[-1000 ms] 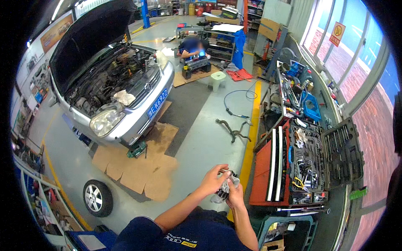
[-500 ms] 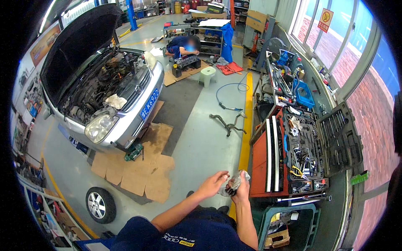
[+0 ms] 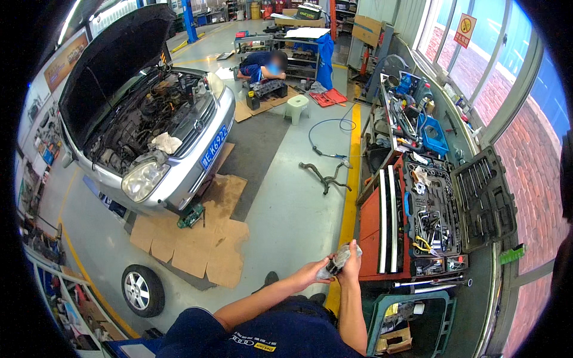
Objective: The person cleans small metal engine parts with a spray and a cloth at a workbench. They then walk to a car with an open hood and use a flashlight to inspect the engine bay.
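Observation:
In front of my body my two hands are together on a small greyish bundle (image 3: 341, 258), which looks like see-through plastic around something dark. My right hand (image 3: 351, 267) is closed around its right side, thumb up along it. My left hand (image 3: 311, 274) grips its lower left side with the fingers pressed in. What is inside the plastic cannot be made out.
To my right stands a red tool cabinet (image 3: 371, 235) with an open socket set (image 3: 433, 209) on top, beside a green bin (image 3: 382, 310). A silver car (image 3: 197, 143) with its hood up is at left, near a wheel (image 3: 143, 291). Farther off, a co-worker (image 3: 262, 65) crouches.
My left hand has moved right and closed onto the bundle; before, its fingers were apart beside it. The bundle and my right hand have shifted slightly up and right.

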A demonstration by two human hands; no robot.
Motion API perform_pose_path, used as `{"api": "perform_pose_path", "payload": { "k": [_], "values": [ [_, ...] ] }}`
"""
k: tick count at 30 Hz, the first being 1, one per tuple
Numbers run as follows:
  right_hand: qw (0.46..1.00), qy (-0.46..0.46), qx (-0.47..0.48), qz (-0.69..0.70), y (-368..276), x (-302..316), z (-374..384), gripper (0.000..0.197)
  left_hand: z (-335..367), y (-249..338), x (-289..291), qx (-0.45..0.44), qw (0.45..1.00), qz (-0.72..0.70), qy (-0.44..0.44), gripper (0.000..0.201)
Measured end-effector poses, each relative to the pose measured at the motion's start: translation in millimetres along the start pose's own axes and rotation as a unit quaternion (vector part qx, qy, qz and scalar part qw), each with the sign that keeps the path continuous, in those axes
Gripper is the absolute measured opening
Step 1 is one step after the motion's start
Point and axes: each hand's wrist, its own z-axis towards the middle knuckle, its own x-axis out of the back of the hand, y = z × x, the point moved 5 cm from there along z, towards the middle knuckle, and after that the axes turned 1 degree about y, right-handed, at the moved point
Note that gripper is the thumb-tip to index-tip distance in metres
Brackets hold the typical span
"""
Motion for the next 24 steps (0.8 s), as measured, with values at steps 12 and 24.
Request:
{"api": "perform_pose_path", "payload": {
  "k": [12, 24],
  "values": [
    [0.992, -0.099, 0.082, 0.018, -3, -24, -16, 0.032, -8, 23, 0, -0.103, 0.977, 0.096, 0.158, 0.048],
    [0.991, -0.066, 0.07, -0.093, -18, -25, -14, 0.061, -21, 40, -18, -0.127, 0.975, 0.175, 0.039, 0.064]
  ]
}}
